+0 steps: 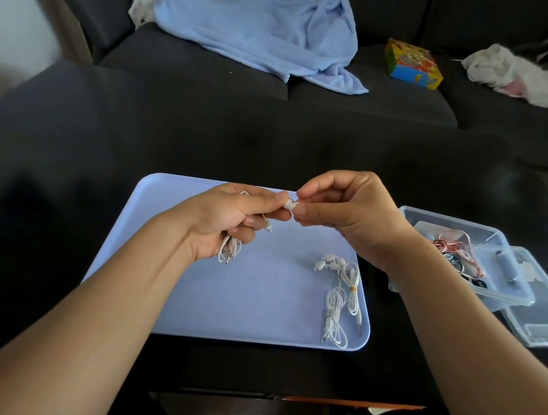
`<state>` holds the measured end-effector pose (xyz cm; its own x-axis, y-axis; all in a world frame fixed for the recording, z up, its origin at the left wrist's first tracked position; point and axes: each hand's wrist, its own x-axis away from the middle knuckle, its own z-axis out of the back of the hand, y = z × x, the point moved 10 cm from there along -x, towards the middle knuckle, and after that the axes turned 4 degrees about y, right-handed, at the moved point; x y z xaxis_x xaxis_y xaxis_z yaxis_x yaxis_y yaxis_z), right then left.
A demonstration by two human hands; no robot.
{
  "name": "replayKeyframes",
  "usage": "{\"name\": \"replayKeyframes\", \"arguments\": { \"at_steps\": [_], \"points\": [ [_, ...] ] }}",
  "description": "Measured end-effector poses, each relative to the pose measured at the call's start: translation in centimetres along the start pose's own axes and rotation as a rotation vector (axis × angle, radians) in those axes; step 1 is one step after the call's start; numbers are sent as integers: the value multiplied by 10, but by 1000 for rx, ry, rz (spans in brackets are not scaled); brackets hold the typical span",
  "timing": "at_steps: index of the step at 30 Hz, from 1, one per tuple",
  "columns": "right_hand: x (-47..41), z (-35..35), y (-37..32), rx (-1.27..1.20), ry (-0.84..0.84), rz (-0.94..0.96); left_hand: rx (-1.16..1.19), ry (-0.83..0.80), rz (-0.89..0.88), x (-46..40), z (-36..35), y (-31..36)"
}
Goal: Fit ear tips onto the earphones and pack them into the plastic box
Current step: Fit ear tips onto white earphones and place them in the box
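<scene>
The left hand [231,216] grips a coiled earphone [230,248], and the right hand [342,214] pinches a tip [290,205] against it. More earphones [341,290] lie below the right hand, the box [468,256] beside it.

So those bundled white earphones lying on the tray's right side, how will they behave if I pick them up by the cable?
Probably floppy: the bundled white earphones are thin looped cords, so buds and plugs would dangle. Likely very light. The ties around the loops should keep each coil together, though the bundles overlap on the tray and may snag.
</scene>
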<state>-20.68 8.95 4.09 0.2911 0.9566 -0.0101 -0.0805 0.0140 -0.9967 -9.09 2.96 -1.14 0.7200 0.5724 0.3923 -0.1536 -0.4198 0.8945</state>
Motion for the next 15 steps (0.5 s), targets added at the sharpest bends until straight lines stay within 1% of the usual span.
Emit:
{"name": "replayKeyframes", "arguments": {
  "at_steps": [4, 7, 15],
  "points": [
    [1, -1, 11, -73, -13, -94, -33, -21, -8, 0, -1, -1],
    [2, 0, 10, -37, -11, -80, -36, -39, -7, 0, -3, -2],
    [11, 4, -24, 354, 102, 295, 45, -5, -12, -1, -6, -2]
  ]
}}
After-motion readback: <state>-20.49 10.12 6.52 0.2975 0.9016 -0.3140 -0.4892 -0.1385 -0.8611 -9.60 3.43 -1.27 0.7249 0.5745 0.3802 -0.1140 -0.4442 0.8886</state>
